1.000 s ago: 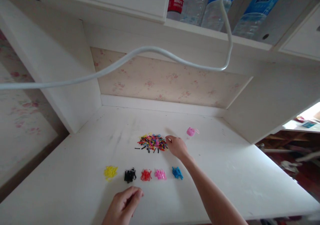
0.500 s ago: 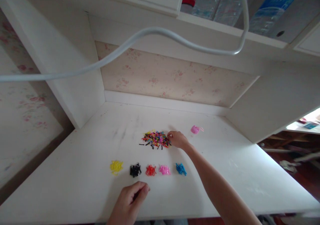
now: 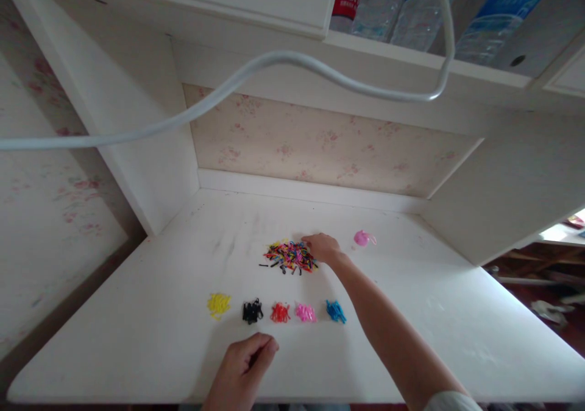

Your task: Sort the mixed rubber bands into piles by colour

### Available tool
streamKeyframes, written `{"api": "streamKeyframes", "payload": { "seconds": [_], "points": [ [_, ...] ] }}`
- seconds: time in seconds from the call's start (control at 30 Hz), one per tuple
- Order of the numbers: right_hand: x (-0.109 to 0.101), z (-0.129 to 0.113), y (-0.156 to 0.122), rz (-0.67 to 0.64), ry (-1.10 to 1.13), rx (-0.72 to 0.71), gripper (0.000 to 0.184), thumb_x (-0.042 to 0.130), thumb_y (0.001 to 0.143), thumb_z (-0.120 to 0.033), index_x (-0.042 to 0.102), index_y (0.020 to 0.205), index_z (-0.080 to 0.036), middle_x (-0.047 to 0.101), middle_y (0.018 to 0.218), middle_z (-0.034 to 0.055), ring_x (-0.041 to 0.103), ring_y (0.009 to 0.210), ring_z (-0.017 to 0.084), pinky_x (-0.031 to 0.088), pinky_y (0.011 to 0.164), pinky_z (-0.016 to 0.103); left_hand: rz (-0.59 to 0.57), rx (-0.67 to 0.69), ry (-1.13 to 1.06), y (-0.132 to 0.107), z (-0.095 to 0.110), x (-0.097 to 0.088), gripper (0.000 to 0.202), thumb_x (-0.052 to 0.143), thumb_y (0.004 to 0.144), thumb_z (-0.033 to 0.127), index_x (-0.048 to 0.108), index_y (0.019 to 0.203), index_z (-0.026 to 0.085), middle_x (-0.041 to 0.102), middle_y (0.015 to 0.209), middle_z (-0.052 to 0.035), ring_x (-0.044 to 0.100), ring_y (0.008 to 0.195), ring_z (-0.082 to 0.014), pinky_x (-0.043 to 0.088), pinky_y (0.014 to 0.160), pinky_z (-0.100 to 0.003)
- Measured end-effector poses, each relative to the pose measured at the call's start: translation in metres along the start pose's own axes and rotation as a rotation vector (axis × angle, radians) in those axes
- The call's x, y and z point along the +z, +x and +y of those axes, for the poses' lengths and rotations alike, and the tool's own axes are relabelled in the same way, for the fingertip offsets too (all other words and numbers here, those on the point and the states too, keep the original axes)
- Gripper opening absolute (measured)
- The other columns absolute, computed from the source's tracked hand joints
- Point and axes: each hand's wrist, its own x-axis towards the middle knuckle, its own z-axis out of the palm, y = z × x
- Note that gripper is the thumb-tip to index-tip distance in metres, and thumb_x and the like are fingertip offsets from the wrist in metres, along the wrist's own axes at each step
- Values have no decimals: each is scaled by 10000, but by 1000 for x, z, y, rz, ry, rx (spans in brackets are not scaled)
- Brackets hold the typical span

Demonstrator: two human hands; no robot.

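A mixed heap of small coloured rubber bands [image 3: 290,256] lies mid-table. My right hand [image 3: 322,248] reaches to its upper right edge, fingers bent together and touching the bands; what the fingertips hold is too small to make out. Nearer me is a row of sorted bunches: yellow bands [image 3: 219,305], black bands [image 3: 252,311], red bands [image 3: 280,313], pink bands [image 3: 305,312] and blue bands [image 3: 335,311]. My left hand [image 3: 247,362] rests just below the black and red bunches, thumb and fingers curled closed. Whatever might be inside it is hidden.
A pink pouch-like item with a loop [image 3: 362,238] lies right of the heap. A white cable [image 3: 292,58] crosses the upper view. Plastic bottles [image 3: 420,18] stand on the shelf above. White panels [image 3: 512,179] enclose the table's sides and back.
My right hand has shifted slightly up and left along the heap's edge. My left hand stays curled by the black and red bunches. The whole view has moved a little.
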Motion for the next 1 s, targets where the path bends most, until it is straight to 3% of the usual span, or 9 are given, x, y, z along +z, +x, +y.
{"api": "streamKeyframes", "payload": {
  "seconds": [0.23, 0.47, 0.83, 1.0],
  "points": [
    [-7, 1, -2, -39, -81, -76, 283, 490, 917, -362, 576, 1127, -194, 592, 1129, 59, 566, 1012, 181, 456, 881, 403, -71, 24, 21, 1, -3, -4, 412, 391, 859, 512, 536, 665, 179, 313, 570, 38, 312, 554, -101, 250, 511, -213],
    [-10, 2, -4, -70, -171, -12, 304, 519, 903, -349, 547, 1144, -166, 568, 1137, 66, 577, 963, 175, 489, 829, 386, -96, 46, 13, 0, -5, -6, 379, 384, 883, 468, 498, 675, 173, 362, 604, 33, 348, 595, -98, 267, 535, -202],
    [-17, 5, -17, -18, -186, 64, 316, 520, 902, -363, 548, 1136, -154, 583, 1102, 63, 586, 938, 170, 494, 812, 379, -69, 56, 41, -1, -5, -6, 370, 392, 885, 454, 525, 691, 168, 366, 595, 37, 351, 585, -93, 259, 528, -204],
    [-23, 3, -29, 49, -143, 65, 290, 442, 929, -342, 616, 1081, -167, 646, 999, 96, 617, 905, 200, 474, 765, 348, -64, 38, 27, 0, -5, -6, 368, 398, 880, 454, 539, 698, 167, 369, 596, 37, 347, 579, -93, 265, 521, -201]
  ]
}}
